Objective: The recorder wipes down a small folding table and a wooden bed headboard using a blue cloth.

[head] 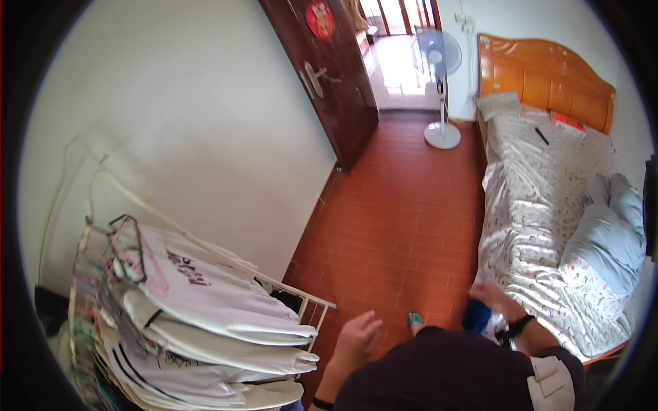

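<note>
My left hand (pixel 358 339) is held out beside the clothes rack, with its fingers loosely bent and nothing seen in them. White tops (pixel 221 303) hang from the rack to its left. My right hand (pixel 491 298), blurred, grips a small dark blue item (pixel 477 314), perhaps cloth or a pouch. It is held by the bed's near left side. A black band (pixel 515 329) circles my right wrist. Below, one foot in a green sandal (pixel 415 319) shows on the floor.
The cream metal rack (pixel 318 298) juts out from the left wall. A bed with a patterned sheet (pixel 534 226) and a light blue quilt (pixel 606 241) runs along the right. Ahead are a standing fan (pixel 442 134), a dark wooden door (pixel 334 77) standing ajar and a red tiled floor (pixel 401 205).
</note>
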`<state>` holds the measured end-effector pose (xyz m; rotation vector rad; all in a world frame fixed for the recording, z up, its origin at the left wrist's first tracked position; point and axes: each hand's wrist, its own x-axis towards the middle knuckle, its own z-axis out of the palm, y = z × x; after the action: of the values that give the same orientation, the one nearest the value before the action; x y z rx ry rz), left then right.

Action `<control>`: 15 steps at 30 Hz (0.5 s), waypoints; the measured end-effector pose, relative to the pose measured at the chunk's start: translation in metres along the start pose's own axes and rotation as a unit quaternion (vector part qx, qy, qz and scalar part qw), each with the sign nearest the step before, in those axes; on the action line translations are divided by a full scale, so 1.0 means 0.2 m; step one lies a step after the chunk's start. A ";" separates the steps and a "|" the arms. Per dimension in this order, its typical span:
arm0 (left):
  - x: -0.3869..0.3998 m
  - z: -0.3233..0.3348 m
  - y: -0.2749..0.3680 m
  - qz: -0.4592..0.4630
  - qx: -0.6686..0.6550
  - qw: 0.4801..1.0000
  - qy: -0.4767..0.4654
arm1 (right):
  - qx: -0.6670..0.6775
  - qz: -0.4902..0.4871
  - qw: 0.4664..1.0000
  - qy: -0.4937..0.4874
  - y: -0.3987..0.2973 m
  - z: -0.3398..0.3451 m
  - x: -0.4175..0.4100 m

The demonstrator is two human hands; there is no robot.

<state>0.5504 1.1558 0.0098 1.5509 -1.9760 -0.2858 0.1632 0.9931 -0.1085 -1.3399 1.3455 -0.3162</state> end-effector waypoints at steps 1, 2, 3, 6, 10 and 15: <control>0.10 0.00 -0.07 0.012 -0.001 1.000 0.001 | -0.059 -0.018 0.998 0.013 -0.07 -0.03 0.18; 0.21 -0.03 -0.13 0.007 0.016 1.000 0.007 | 0.031 -0.062 0.997 -0.029 -0.40 -0.04 0.21; 0.37 -0.07 -0.18 0.022 0.016 1.000 0.002 | 0.121 -0.161 0.976 -0.080 -0.26 -0.09 0.50; 0.61 -0.21 -0.29 -0.037 0.030 0.999 -0.002 | 0.226 -0.158 0.953 -0.128 -1.17 -0.13 0.58; 0.96 -0.23 -0.64 -0.142 -0.068 0.987 0.015 | 0.358 -0.135 0.911 -0.156 -1.60 -0.18 1.01; 1.42 -0.18 -1.13 -0.246 -0.268 0.931 0.013 | 0.443 -0.199 0.852 -0.197 -1.92 -0.13 1.37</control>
<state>0.7152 0.8310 0.0144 1.6258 -1.2956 -0.9191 0.4187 0.6387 0.0725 -0.7961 0.4307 -0.7868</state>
